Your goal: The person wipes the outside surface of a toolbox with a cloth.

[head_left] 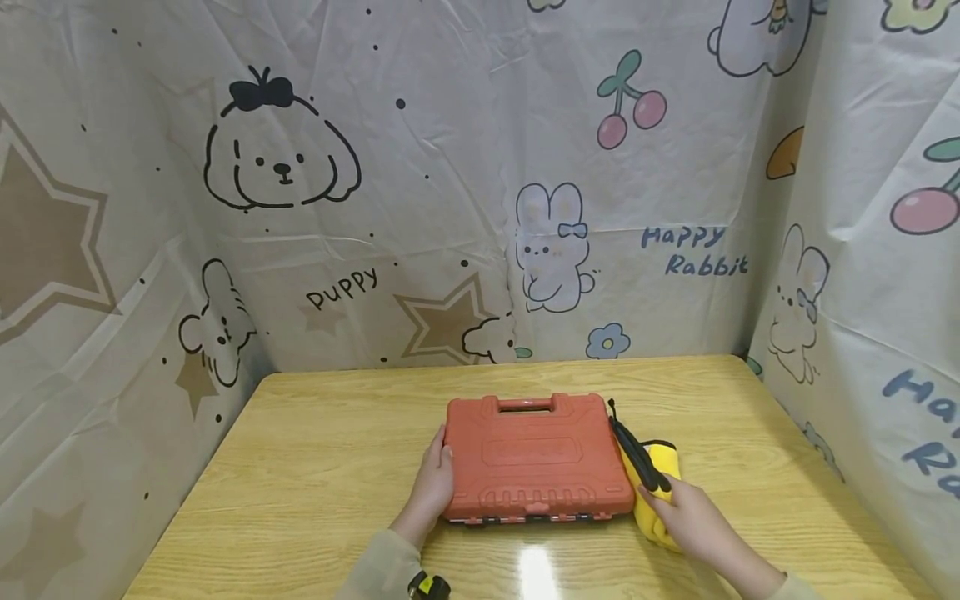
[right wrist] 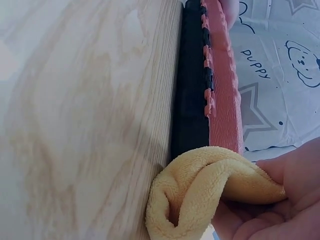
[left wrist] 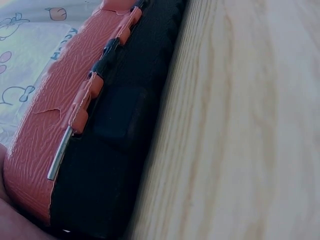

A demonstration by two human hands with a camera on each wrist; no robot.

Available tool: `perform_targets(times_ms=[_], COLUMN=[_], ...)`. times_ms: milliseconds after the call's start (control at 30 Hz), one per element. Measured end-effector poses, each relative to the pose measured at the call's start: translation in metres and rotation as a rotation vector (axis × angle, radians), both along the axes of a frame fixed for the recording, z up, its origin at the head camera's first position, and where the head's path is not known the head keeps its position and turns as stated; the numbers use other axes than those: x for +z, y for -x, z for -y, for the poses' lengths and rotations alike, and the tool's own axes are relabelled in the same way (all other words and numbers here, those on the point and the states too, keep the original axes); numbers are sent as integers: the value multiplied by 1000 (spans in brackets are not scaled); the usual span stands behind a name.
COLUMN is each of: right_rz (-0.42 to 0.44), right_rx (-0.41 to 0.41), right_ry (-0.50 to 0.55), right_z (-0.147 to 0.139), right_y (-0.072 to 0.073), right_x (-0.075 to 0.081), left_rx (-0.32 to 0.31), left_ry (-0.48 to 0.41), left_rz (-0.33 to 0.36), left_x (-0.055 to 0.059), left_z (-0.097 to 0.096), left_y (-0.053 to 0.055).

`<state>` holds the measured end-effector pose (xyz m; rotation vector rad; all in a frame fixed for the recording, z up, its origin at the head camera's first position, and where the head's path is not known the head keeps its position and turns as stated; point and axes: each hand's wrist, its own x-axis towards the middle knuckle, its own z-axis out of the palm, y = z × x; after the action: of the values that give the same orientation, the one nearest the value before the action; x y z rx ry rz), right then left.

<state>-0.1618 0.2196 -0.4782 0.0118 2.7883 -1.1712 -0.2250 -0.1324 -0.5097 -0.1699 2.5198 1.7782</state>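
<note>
A red plastic carrying case [head_left: 536, 454] lies on the table, handle toward the back wall, hinges toward me. My left hand [head_left: 431, 483] holds its left side, with the thumb at the lid's edge. In the left wrist view that hand shows only at the lower left, beside the case's red lid [left wrist: 47, 112] and black base [left wrist: 122, 112]. My right hand [head_left: 693, 517] grips a rolled yellow cloth [head_left: 656, 525] with dark trim, beside the case's right end. A slim black object [head_left: 637, 454] with a small looped tip leans there. The right wrist view shows the yellow cloth [right wrist: 210, 185] between thumb and fingers.
The pale wood table [head_left: 322, 467] extends to both sides of the case. A printed sheet [head_left: 450, 167] hangs behind it and along both sides. A black and yellow object [head_left: 429, 585] appears by the left sleeve at the bottom edge.
</note>
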Motion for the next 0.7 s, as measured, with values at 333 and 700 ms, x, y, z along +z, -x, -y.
perform_targets(times_ms=[333, 700], right_rz=[-2, 29], right_rx=[-3, -2], right_ry=[0, -11], right_z=[1, -1], right_y=[-11, -18], right_x=[0, 3], left_rx=[-4, -6], left_ry=[0, 15], left_rz=[4, -13], left_x=[2, 4], left_z=[0, 0], left_y=[-2, -2])
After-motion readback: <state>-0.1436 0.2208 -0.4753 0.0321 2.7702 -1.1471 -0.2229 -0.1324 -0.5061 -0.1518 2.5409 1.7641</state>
